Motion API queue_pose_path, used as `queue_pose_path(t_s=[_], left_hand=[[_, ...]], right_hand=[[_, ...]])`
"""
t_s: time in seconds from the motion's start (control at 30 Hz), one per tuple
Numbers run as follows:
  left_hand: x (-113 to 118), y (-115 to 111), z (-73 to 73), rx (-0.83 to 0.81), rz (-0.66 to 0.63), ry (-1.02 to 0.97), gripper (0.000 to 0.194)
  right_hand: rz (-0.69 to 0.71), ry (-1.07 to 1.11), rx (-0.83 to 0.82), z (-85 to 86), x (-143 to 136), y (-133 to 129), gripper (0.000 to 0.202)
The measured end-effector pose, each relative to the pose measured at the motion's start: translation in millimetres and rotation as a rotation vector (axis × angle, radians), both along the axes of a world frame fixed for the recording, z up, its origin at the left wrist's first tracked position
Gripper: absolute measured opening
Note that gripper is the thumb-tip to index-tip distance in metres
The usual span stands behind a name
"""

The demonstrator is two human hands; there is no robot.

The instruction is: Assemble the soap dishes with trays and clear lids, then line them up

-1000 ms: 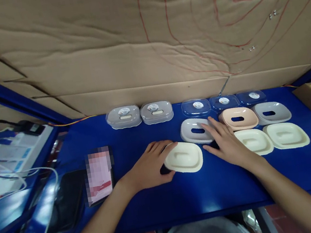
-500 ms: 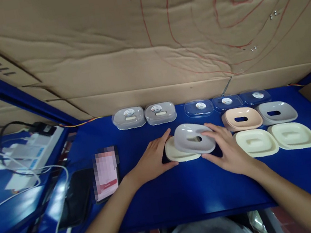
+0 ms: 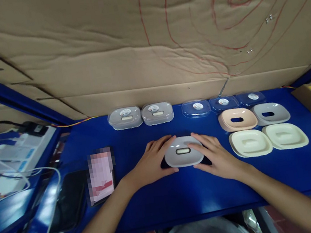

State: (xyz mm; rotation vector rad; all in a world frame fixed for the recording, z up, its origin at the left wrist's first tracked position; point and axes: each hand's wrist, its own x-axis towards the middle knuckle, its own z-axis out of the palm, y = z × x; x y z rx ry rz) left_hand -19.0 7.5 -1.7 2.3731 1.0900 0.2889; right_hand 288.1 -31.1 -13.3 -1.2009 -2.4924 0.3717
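A grey oval soap dish [image 3: 182, 160] with a slot in its middle sits in front of me on the blue table. Cream colour shows through the slot, from a base under it whose rest is hidden. My left hand [image 3: 150, 162] grips the left end, thumb at the near side and fingers at the far side. Around the right end, my right hand [image 3: 220, 155] is closed in the same way, with a finger resting on top near the slot.
Two grey dishes with clear lids [image 3: 125, 118] stand at the back. Three clear lids [image 3: 196, 109] lie to their right. A peach dish [image 3: 237, 119], a grey dish [image 3: 272, 113] and two cream bases [image 3: 250, 143] are at right. A phone [image 3: 101, 175] and cables lie left.
The grey dish, tilted and offset over the cream base before, now lies level on top of it, covering it. My right hand has moved left with it; my left hand still holds the left end.
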Motion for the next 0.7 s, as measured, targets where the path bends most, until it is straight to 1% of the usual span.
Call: queue_pose_path(t_s=[0.1, 0.3, 0.37, 0.47, 0.53, 0.7], left_hand=[[-1.8, -0.3, 0.3, -0.038, -0.001, -0.013, 0.105], [-1.6, -1.9, -3.7, -0.074, -0.018, -0.06, 0.105], [-0.9, -2.8, -3.6, -0.067, -0.017, -0.058, 0.104], [-0.5, -3.6, -3.1, -0.045, -0.026, -0.042, 0.113], [-0.4, -3.7, -3.4, -0.017, -0.04, -0.035, 0.115], [0.3, -2.9, -4.7, 0.035, -0.05, -0.021, 0.107]], right_hand=[[0.029, 0.0, -0.026, 3.0, 1.5, 1.0, 0.063], [0.057, 0.021, -0.072, 4.1, 5.2, 3.7, 0.063], [0.057, 0.037, -0.075, 3.6, 6.5, 5.5, 0.063], [0.064, 0.083, -0.061, 3.6, 7.7, 7.4, 0.06], [0.066, 0.101, -0.057, 3.9, 8.2, 7.4, 0.058], [0.049, 0.089, -0.063, 1.6, 8.0, 6.5, 0.056]])
